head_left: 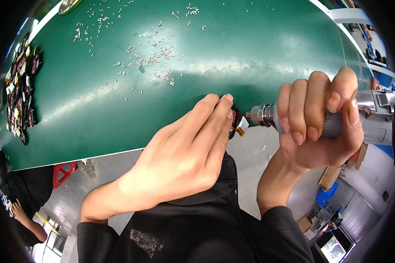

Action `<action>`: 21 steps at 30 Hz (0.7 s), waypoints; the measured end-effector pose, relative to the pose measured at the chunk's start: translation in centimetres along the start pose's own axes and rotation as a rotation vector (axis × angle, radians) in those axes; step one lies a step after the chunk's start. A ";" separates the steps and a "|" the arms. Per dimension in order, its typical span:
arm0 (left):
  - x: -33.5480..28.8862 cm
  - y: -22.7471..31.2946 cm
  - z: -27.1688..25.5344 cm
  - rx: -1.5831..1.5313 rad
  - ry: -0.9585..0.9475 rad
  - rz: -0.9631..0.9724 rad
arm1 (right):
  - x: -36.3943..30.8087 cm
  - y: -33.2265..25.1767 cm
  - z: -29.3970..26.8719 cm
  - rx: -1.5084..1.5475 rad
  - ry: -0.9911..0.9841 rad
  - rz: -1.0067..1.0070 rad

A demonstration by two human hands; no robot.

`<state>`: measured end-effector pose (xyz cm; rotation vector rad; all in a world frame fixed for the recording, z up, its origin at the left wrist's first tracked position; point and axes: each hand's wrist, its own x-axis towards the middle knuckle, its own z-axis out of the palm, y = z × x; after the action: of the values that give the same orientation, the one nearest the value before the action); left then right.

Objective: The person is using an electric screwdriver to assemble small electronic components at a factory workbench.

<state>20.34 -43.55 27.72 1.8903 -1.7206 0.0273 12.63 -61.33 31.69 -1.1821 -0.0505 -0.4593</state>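
Note:
My right hand [317, 116] is wrapped around the grey grip of an electric screwdriver [375, 117], which lies sideways with its metal collar and bit pointing left. At the bit's tip is a small black electronic part [234, 117] with red and yellow wires and a silvery-white piece [242, 126] hanging from it. My left hand [186, 142] holds that part with its fingers pressed together at the near table edge, covering most of it. Whether the bit sits in a screw is too small to make out.
Many small silver screws [156, 58] lie scattered over the green table [259, 52]. A heap of similar black parts [22, 90] sits at the left edge. At the far edge is a round metal dish [68, 5]. Another person's arm [30, 224] shows lower left, near a red stool [65, 174].

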 end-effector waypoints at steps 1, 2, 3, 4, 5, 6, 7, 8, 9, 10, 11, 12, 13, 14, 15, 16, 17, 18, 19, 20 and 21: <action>-0.1 0.0 0.0 0.007 0.002 0.000 | 0.2 0.2 0.0 0.000 -0.030 0.000; -0.1 0.1 0.0 0.009 0.004 -0.009 | 0.4 0.5 0.1 -0.012 -0.056 -0.019; -0.1 0.1 0.0 0.007 0.008 -0.011 | 0.5 0.6 0.2 -0.015 -0.058 -0.027; -0.1 0.0 0.0 0.012 0.012 -0.006 | 0.7 0.7 0.4 -0.034 -0.085 -0.032; -0.1 -0.1 0.1 0.026 0.021 0.010 | 0.8 0.8 0.5 -0.053 -0.111 -0.036; -0.1 -0.2 0.0 0.045 0.028 0.025 | 0.8 0.8 0.8 -0.075 -0.100 -0.058; 0.0 -0.2 -0.1 0.056 0.030 0.030 | 0.9 0.8 0.9 -0.072 -0.104 -0.069; 0.1 -0.3 -0.3 0.056 0.025 0.028 | 1.0 0.8 1.0 -0.082 -0.098 -0.068; 0.2 -0.2 -0.5 0.059 0.019 0.028 | 0.9 0.8 1.0 -0.092 -0.091 -0.071; 0.2 -0.1 -0.6 0.076 0.019 0.036 | 0.9 0.7 1.0 -0.085 -0.095 -0.071; 0.2 -0.1 -0.8 0.070 0.019 0.037 | 0.9 0.6 1.0 -0.077 -0.102 -0.091; 0.1 -0.1 -1.1 0.077 0.017 0.035 | 0.9 0.6 1.0 -0.043 -0.176 -0.098; -0.1 -0.3 -1.3 0.119 0.014 0.035 | 1.2 1.0 1.0 -0.004 -0.257 -0.108; -0.2 -0.5 -1.4 0.021 -0.011 0.052 | 0.9 1.2 1.0 0.071 -0.243 -0.107; -0.1 -1.2 -1.8 -0.060 -0.032 0.067 | 1.2 1.2 0.8 0.111 -0.300 -0.125; -0.1 -1.7 -2.2 -0.109 -0.053 0.097 | 1.5 1.0 0.7 0.094 -0.340 -0.173; -0.5 -2.0 -2.5 -0.150 -0.078 0.108 | 1.5 0.8 0.3 0.190 -0.400 -0.135; -1.0 -1.8 -2.5 -0.152 -0.056 0.111 | 0.9 0.6 0.4 0.245 -0.339 -0.149; -1.7 -1.5 -2.7 -0.160 -0.038 0.113 | 0.8 0.1 0.7 0.305 -0.321 -0.192; -2.3 -1.0 -3.7 -0.182 -0.059 0.039 | 0.2 -0.3 0.5 0.361 -0.252 -0.227; -3.0 -1.4 -4.8 -0.147 -0.063 0.029 | -0.2 -0.6 0.3 0.424 -0.189 -0.258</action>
<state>22.82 -38.78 30.05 1.7758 -1.7420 -0.1456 12.29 -61.13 32.29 -0.7986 -0.4470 -0.5304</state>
